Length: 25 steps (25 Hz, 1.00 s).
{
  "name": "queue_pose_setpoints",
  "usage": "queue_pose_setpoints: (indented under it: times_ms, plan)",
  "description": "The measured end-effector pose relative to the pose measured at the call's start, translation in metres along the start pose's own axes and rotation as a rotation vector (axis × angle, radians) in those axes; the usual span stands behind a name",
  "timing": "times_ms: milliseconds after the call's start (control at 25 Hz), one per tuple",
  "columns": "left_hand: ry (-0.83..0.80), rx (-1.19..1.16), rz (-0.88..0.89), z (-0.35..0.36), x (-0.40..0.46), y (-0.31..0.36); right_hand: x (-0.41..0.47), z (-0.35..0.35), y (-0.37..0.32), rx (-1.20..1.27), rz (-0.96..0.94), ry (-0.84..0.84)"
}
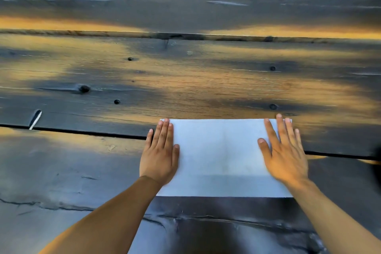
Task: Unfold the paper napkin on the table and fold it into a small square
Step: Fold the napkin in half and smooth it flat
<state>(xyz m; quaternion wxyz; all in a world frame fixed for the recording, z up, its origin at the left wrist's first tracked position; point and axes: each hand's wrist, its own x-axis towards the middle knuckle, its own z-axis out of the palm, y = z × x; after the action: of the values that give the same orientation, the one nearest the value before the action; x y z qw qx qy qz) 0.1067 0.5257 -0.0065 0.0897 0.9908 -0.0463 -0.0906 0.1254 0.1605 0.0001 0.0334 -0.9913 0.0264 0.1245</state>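
Head view: I see the white paper napkin (220, 156) lying flat on the dark wooden bench (185, 80), near its front edge, spanning a gap between two planks. My left hand (159, 155) presses palm-down on the napkin's left edge, fingers extended and together. My right hand (285, 153) lies flat on the right edge, fingers spread. Neither hand grips anything.

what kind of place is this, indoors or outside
Probably outdoors, at a rough plank table, though only the tabletop shows. The boards are weathered, with knots, gaps and cracks, and warm low sunlight falls across them in patches between shadows. The napkin lies flat under both hands.
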Motion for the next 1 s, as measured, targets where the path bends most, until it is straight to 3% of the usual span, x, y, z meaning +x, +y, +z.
queue_pose_setpoints:
  times_ms: [240,400,520,680,880,1000]
  plan:
    - [-0.001,-0.027,0.012,-0.001,-0.001,0.000,0.004,0.003,-0.004,-0.055,-0.018,-0.004]
    - [0.065,-0.224,0.032,-0.005,-0.002,-0.003,-0.006,-0.006,-0.056,0.058,0.023,0.153]
    - [0.153,-0.279,0.090,-0.012,-0.020,0.000,-0.034,-0.005,-0.142,0.249,-0.184,0.254]
    - [0.042,-0.038,0.130,0.005,-0.047,0.004,-0.070,0.024,-0.213,0.217,-0.397,0.096]
    - [-0.027,0.044,0.084,0.008,-0.048,0.004,-0.075,0.035,-0.141,0.012,-0.398,0.042]
    - [-0.043,0.062,0.084,0.006,-0.049,0.006,-0.074,0.028,-0.062,-0.013,-0.226,0.093]
